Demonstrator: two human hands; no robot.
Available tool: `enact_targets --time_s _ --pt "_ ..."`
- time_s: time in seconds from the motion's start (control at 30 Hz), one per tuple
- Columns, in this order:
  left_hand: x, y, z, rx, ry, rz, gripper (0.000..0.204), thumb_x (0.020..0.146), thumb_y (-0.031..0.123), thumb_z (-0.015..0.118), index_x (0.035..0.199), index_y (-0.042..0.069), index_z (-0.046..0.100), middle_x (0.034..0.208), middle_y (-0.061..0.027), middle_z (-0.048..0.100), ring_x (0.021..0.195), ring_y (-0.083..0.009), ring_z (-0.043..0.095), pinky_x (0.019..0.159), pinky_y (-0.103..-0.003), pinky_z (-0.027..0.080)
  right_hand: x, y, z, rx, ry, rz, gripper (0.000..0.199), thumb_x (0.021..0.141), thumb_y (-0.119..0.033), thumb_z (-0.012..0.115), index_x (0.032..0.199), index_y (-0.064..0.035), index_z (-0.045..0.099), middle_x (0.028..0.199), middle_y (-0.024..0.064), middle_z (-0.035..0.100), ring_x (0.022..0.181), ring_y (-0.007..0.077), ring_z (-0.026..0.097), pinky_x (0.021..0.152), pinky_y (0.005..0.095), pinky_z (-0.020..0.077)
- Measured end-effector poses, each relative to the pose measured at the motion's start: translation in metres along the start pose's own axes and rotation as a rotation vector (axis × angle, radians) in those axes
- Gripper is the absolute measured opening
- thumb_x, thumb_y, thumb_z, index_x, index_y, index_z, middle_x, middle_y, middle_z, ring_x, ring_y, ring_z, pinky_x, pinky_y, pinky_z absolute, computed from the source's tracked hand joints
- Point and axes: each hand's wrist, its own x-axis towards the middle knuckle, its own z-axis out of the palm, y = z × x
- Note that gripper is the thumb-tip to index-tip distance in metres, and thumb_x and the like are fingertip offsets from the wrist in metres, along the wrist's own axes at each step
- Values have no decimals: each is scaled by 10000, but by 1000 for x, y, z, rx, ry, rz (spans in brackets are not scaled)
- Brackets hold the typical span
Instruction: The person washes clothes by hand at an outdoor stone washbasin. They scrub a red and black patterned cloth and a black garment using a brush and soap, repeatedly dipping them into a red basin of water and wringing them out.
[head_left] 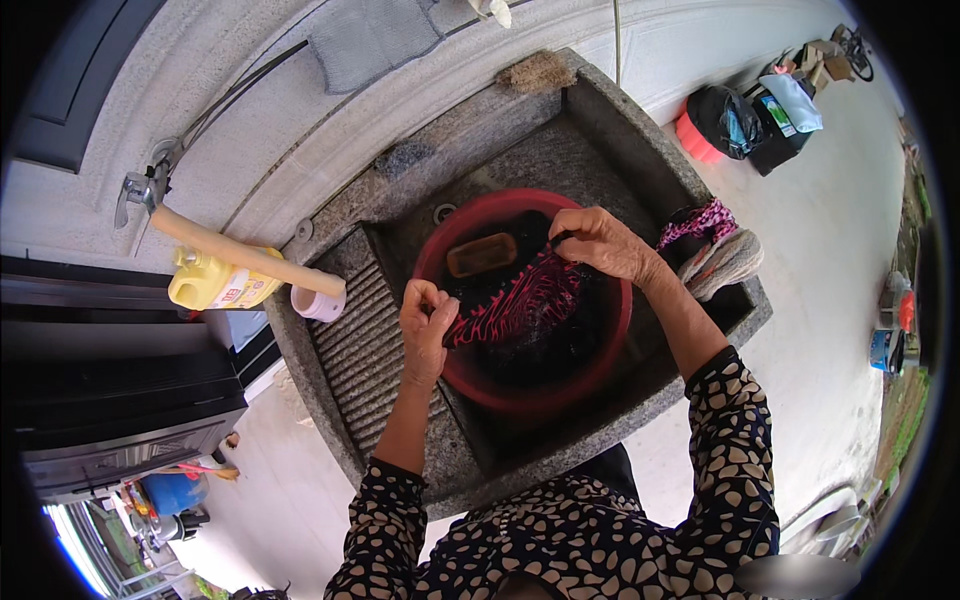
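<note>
My left hand [425, 325] and my right hand [598, 242] both grip a pink and black striped cloth [520, 300], stretched between them over a red basin [590, 375]. The basin sits in a grey stone sink [600, 130] and holds dark water. A brown bar of soap [481, 254] floats or rests at the basin's far side, just left of my right hand.
A ribbed stone washboard [362, 350] lies left of the basin. A pale hose [240, 252] runs from a wall tap [140, 188] past a yellow detergent jug [210, 285]. More wrung cloths [715, 245] lie on the sink's right rim; a scrub brush [537, 72] lies at the back.
</note>
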Motion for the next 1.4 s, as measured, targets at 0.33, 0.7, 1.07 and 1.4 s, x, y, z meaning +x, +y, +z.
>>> enact_targets --time_s 0.33,0.7,1.07,1.4 --pt "-11 113 24 -39 -60 -241 308 958 296 508 1059 18 593 988 -46 620 869 -145 601 781 -292 486 11 -69 76 -24 244 -354 252 799 -157 667 1025 -77 587 984 107 533 896 250 572 776 336 467" --pt "-89 112 -78 -259 117 -471 322 953 287 500 1130 20 529 1094 -121 619 983 -233 621 874 -381 503 5 162 209 -543 -2 179 445 768 -259 640 1191 -134 580 1106 183 580 1056 328 565 929 427 447" --pt "-128 122 -120 -307 212 -392 442 969 354 436 1190 -20 520 1138 -150 609 1043 -253 594 931 -390 463 12 146 195 -28 191 72 170 762 -166 666 886 -57 707 843 95 634 790 237 611 764 327 485" --pt "-134 47 -121 -296 305 -434 464 952 341 499 1261 -2 462 1235 -110 552 1044 -223 597 913 -384 488 -52 81 60 -89 570 152 139 814 -178 606 832 -55 668 776 56 668 719 172 625 621 304 466"
